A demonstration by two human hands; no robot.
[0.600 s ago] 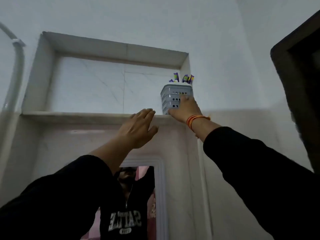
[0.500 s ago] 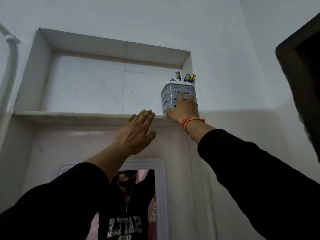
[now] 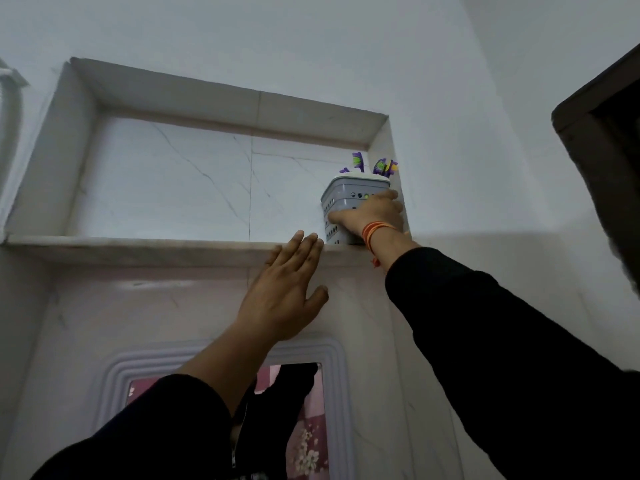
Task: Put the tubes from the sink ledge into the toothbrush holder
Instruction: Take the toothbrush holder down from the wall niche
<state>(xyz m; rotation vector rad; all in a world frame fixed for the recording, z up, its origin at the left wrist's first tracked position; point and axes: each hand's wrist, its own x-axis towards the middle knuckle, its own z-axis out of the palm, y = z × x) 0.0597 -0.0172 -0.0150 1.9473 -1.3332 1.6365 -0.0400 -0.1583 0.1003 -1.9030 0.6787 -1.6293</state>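
Observation:
A grey perforated toothbrush holder [image 3: 343, 199] stands in the right corner of a high marble wall niche [image 3: 166, 242]. Purple and yellow tips [image 3: 384, 167] stick out of its top. My right hand [image 3: 374, 216] is wrapped around the holder's front and right side, an orange thread band at its wrist. My left hand [image 3: 287, 289] is flat and spread below the niche ledge, fingertips touching the ledge edge just left of the holder, holding nothing. No loose tubes are in view.
A mirror [image 3: 277, 410] with a white ribbed frame hangs below the niche and reflects a person in a dark top. A dark door frame [image 3: 602, 140] stands at the right edge. A white pipe [image 3: 8, 109] runs along the far left.
My right hand has slid higher up the holder and now covers more of its front. My left hand keeps its place under the ledge. The view has tilted slightly.

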